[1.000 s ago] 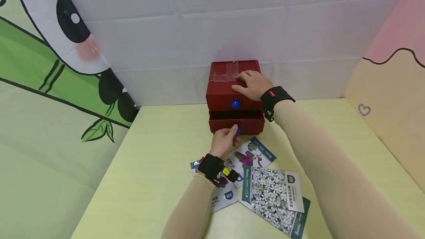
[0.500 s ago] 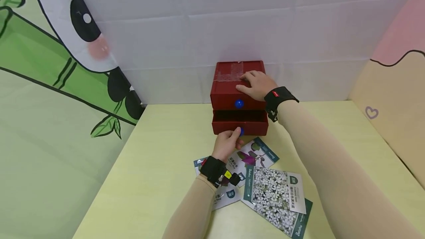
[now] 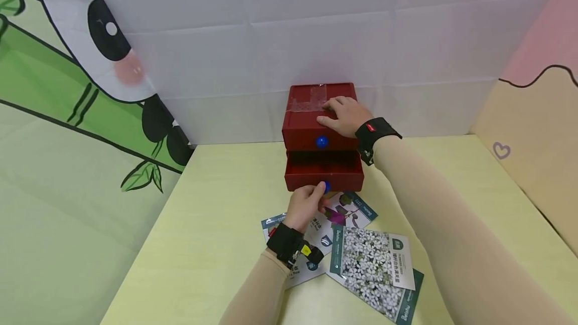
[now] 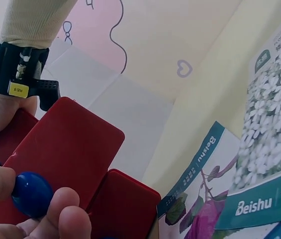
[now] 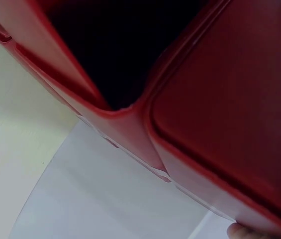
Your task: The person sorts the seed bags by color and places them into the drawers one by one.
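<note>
At the left of the action, the left hand (image 3: pixel 307 203) pinches the blue knob (image 3: pixel 325 186) of the lower drawer (image 3: pixel 323 172) between thumb and fingertips, and that drawer now stands further out of the red box (image 3: pixel 318 114) than it did a second ago, so more of its red floor shows; judged from this, the opening is well under way and the inside is becoming reachable. The drawer front now overhangs the top edge of the purple-flower seed packet (image 3: pixel 345 211) lying on the yellow worktop (image 3: pixel 217 214), with the white-flower seed packet (image 3: pixel 374 265) just beside it toward the person. To the right, the right hand (image 3: pixel 345 113) lies flat on the box's lid, fingers relaxed and spread over the taped patch, where it has stayed, steadying the box. The left wrist view shows what the head view cannot: the grip close up, the knob (image 4: pixel 32 193) squeezed between fingertips (image 4: pixel 63 209). The right wrist view shows only the box's red underside edge (image 5: pixel 220 114) and the dark drawer cavity.
</note>
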A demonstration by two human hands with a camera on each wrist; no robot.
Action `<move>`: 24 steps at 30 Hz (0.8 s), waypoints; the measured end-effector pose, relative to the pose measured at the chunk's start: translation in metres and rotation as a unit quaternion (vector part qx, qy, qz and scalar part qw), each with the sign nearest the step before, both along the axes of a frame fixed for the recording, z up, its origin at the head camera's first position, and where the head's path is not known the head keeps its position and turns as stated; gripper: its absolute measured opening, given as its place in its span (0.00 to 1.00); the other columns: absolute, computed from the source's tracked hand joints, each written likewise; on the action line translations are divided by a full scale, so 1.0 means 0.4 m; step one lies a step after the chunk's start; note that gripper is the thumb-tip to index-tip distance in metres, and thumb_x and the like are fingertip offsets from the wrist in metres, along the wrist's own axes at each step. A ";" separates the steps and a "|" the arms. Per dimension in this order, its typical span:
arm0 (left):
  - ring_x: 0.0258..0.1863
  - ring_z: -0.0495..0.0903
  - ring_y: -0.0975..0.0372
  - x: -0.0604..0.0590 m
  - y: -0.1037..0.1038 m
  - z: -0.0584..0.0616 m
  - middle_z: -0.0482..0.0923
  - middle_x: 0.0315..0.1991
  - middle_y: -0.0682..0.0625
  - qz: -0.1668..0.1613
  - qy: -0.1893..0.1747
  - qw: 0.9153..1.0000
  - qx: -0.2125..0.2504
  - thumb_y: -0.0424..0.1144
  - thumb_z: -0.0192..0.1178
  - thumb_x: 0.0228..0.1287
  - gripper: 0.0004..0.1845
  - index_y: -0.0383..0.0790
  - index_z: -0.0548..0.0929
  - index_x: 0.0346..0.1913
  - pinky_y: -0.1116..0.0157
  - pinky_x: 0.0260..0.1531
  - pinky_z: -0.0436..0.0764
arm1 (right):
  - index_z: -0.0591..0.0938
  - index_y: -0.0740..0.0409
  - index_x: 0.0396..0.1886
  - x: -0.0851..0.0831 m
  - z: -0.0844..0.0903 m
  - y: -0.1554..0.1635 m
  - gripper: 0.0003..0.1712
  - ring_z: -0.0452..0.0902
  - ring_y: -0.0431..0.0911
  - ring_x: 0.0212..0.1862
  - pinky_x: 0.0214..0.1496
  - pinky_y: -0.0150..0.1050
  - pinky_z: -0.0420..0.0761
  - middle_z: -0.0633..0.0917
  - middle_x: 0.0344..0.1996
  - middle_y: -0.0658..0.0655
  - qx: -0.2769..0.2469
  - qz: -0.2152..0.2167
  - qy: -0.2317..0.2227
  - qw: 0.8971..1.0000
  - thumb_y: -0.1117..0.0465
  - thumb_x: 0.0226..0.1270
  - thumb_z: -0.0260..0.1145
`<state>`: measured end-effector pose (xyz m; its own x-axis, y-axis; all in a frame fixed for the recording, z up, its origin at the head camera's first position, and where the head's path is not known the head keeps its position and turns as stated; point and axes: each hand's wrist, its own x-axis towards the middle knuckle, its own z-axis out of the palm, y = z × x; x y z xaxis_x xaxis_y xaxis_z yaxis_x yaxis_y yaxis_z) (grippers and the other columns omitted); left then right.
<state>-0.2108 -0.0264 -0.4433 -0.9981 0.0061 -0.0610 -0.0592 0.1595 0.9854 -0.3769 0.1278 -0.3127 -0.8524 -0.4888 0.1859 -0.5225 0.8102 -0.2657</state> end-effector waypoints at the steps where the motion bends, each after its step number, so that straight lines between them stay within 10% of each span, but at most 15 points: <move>1: 0.30 0.79 0.43 0.004 -0.001 0.001 0.81 0.31 0.39 0.000 0.001 1.000 -0.004 0.57 0.52 0.69 0.25 0.37 0.83 0.39 0.47 0.43 0.77 | 0.70 0.53 0.66 0.001 0.002 -0.001 0.32 0.62 0.56 0.67 0.68 0.53 0.61 0.68 0.66 0.60 0.000 -0.001 0.000 1.000 0.39 0.71 0.52; 24: 0.25 0.80 0.53 0.103 -0.058 0.003 0.82 0.27 0.44 -0.042 0.015 0.997 -0.059 0.56 0.51 0.70 0.23 0.39 0.85 0.37 0.50 0.32 0.82 | 0.70 0.49 0.66 0.009 0.002 -0.047 0.32 0.61 0.53 0.67 0.68 0.51 0.61 0.68 0.67 0.58 0.008 0.004 0.001 1.000 0.38 0.70 0.51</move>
